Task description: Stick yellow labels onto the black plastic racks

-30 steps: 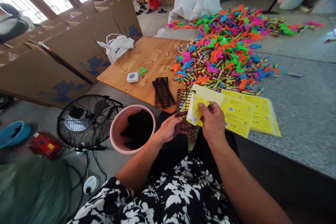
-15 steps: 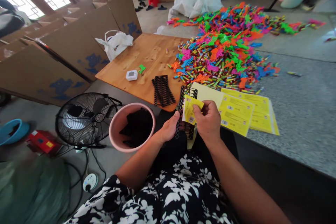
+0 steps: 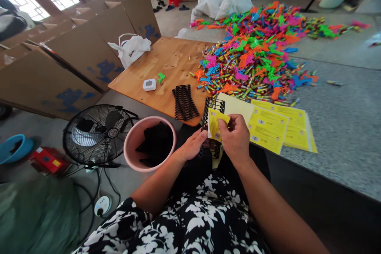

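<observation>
Yellow label, one: apart from the sheets, over the black rack, contact unclear; judged not yet lying flat. My right hand: thumb and fingers pinching the label's edge, forearm angled inward. My left hand: gripping the rack's side, thumb uppermost. Yellow sheets, at my right: more labels left. Wooden table: further racks, no label visible.
</observation>
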The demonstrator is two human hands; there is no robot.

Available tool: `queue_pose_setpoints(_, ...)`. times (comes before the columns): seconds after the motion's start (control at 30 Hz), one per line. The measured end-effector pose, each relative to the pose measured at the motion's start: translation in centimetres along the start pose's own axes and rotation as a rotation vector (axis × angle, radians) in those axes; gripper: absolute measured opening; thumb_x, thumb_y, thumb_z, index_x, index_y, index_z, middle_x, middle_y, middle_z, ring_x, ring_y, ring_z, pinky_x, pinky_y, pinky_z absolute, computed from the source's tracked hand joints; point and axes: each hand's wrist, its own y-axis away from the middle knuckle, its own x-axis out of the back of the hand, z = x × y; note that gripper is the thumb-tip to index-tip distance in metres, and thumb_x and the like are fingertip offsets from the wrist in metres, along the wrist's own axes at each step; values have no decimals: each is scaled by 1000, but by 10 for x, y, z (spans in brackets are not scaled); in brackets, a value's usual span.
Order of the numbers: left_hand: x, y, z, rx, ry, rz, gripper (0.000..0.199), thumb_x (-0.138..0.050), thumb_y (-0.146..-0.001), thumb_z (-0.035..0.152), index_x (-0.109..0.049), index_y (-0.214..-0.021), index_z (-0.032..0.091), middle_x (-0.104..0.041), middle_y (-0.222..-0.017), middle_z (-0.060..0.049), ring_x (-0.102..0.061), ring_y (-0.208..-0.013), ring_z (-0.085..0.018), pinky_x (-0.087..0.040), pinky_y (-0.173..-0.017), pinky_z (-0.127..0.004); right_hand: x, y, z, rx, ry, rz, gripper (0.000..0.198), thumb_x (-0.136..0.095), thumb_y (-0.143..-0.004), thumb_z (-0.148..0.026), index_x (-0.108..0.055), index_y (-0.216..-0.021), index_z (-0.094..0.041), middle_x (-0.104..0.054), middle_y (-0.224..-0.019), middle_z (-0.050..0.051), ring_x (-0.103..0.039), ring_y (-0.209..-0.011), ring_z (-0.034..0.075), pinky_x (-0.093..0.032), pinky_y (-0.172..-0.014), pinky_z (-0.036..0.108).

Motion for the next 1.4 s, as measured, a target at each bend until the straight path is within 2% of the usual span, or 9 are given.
queue_pose_setpoints(0.13, -6, 1, 8, -34, -51, -45, 74, -84, -72, 64, -69, -130, 20, -75, -116, -10, -71, -104, -29, -55, -88, -38, 1, 0, -3, 11, 10, -7, 24, -67, -87, -45, -58, -95, -24, -68, -83, -1, -64, -70, 18, -50, -68, 31)
queue_pose_setpoints(0.3, -12, 2, 14, -94, -93, -37, 56, -88, -74, 47, -72, -120, 17, -75, -104, -7, -67, -110, -27, -48, -103, -39, 1, 1, -3, 17, 30, -13, 24, -68, -87, -45, -59, -94, -24, -68, -82, -1, -64, -69, 18, -49, -66, 31)
queue_pose_setpoints(0.43, -10, 2, 10, -50, -103, -11, 51, -85, -76, 42, -71, -119, 18, -75, -101, -6, -68, -98, -24, -51, -96, -38, 0, 0, -3, 2, 30, -36, 24, -67, -86, -45, -58, -95, -24, -69, -82, 0, -64, -69, 18, -48, -67, 31)
queue_pose_setpoints(0.57, -5, 0, 7, -40, -113, -8, 61, -81, -77, 52, -68, -126, 18, -75, -109, -8, -69, -96, -25, -53, -91, -40, 0, -1, -4, -9, 54, -48, 29, -66, -86, -50, -57, -95, -24, -69, -82, 0, -63, -70, 19, -47, -68, 32)
queue_pose_setpoints(0.67, -4, -2, 9, -145, -230, -89, 72, -81, -77, 60, -65, -131, 15, -74, -116, -10, -67, -107, -29, -50, -102, -44, 0, -1, -6, -10, 100, -56, 38, -67, -84, -58, -56, -96, -24, -68, -82, 0, -62, -71, 19, -46, -69, 32)
queue_pose_setpoints(0.8, -7, -2, 15, -265, -363, -164, 73, -71, -84, 68, -63, -133, 14, -71, -126, -12, -64, -118, -32, -44, -113, -46, -1, 0, -8, -28, 180, -53, 50, -68, -79, -69, -54, -97, -24, -67, -84, 1, -62, -73, 21, -45, -70, 34)
queue_pose_setpoints(1.07, -10, 2, 21, -312, -487, -174, 80, -63, -88, 73, -59, -140, 13, -66, -139, -15, -60, -129, -35, -43, -116, -47, -1, 2, -9, -57, 214, -95, 62, -67, -74, -78, -52, -102, -25, -69, -94, 4, -64, -79, 24, -45, -72, 36)
queue_pose_setpoints(1.23, -6, 2, 15, -277, -456, -58, 72, -52, -94, 73, -64, -139, 18, -66, -140, -10, -55, -138, -33, -39, -121, -46, 0, 1, -11, -40, 247, -102, 63, -63, -75, -80, -52, -103, -24, -67, -91, 4, -62, -77, 24, -44, -69, 36)
queue_pose_setpoints(1.4, -6, 0, 7, -62, -217, 33, 65, -50, -97, 68, -67, -136, 20, -76, -120, -9, -68, -118, -30, -55, -104, -46, 0, -2, -7, 15, 218, -98, 54, -65, -80, -71, -53, -104, -24, -66, -90, 2, -60, -74, 21, -45, -71, 35)
